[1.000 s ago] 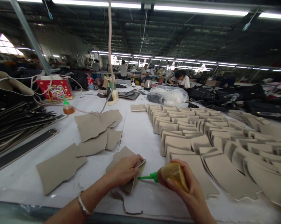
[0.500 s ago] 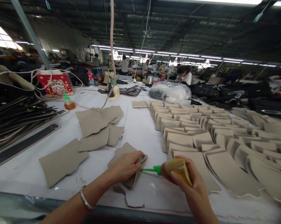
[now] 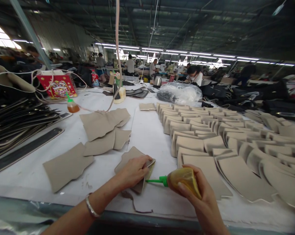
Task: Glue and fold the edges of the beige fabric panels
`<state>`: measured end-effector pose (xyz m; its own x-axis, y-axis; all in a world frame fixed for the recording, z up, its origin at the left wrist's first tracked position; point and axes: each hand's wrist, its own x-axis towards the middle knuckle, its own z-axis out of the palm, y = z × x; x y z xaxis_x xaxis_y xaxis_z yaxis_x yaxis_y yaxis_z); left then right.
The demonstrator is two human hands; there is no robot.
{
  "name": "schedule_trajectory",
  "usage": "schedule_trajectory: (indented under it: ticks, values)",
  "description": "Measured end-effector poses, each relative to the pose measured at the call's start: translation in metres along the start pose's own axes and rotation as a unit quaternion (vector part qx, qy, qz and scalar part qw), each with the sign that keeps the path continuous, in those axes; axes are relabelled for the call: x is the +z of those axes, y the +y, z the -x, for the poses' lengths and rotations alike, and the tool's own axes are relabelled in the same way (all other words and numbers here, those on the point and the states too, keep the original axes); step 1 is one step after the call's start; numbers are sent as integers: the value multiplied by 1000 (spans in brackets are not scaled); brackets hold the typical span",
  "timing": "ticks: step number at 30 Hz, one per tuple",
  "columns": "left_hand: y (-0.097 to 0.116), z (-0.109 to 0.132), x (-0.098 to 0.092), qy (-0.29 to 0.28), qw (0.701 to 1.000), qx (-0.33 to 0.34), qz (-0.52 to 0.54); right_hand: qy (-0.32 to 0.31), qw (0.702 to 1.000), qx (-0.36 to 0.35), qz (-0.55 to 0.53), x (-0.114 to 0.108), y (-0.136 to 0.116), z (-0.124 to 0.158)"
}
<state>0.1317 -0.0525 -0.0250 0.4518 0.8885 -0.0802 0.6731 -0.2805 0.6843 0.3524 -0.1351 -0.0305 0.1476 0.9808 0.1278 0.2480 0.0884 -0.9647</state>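
My left hand (image 3: 135, 170), a silver bangle at its wrist, is closed on a beige leather-like piece (image 3: 130, 156) on the table. Its fingers hold the right edge folded up, and a yellowish strip shows beneath. In my right hand (image 3: 204, 192) is a squeeze bottle (image 3: 184, 181) of amber liquid, tilted on its side. The bottle's green nozzle (image 3: 154, 180) points left, its tip at the folded edge of the piece; contact cannot be made out. My left palm and fingers hide part of the piece.
Loose beige pieces (image 3: 66, 166) lie to the left, and rows of folded beige pieces (image 3: 198, 145) fill the right. Black strips (image 3: 22, 127) are stacked far left. Behind stand another amber bottle (image 3: 72, 106), a red box (image 3: 58, 85) and a plastic bag (image 3: 179, 93). A hose (image 3: 117, 49) hangs down.
The nozzle tip has moved slightly left and nearer to me along the folded edge. My left hand keeps its hold on the piece. The whole view has shifted a little.
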Motion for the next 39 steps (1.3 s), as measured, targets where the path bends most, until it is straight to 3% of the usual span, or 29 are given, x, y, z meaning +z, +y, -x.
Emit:
schedule_trajectory:
  ticks: [3, 8, 13, 20, 27, 35, 39]
  values:
    - [-1, 0, 1, 3, 1000, 4, 0, -34, 999, 14, -27, 1, 1, 2]
    - [-4, -1, 3, 17, 1000, 15, -13, -11, 1000, 15, -23, 1, 6, 5]
    - [-5, -1, 6, 18, 1000, 15, -9, -39, 998, 23, -45, -1, 9, 6]
    - [-2, -1, 7, 19, 1000, 11, -4, 11, 999, -29, 22, -4, 4, 1]
    - [-1, -1, 5, 16, 1000, 9, -4, -70, 997, -31, -16, -13, 21, -2]
    - [-1, 1, 7, 17, 1000, 9, -5, 12, 998, -55, -7, -13, 20, -12]
    - [0, 0, 6, 18, 1000, 4, -4, 15, 999, -36, 4, -7, 21, -7]
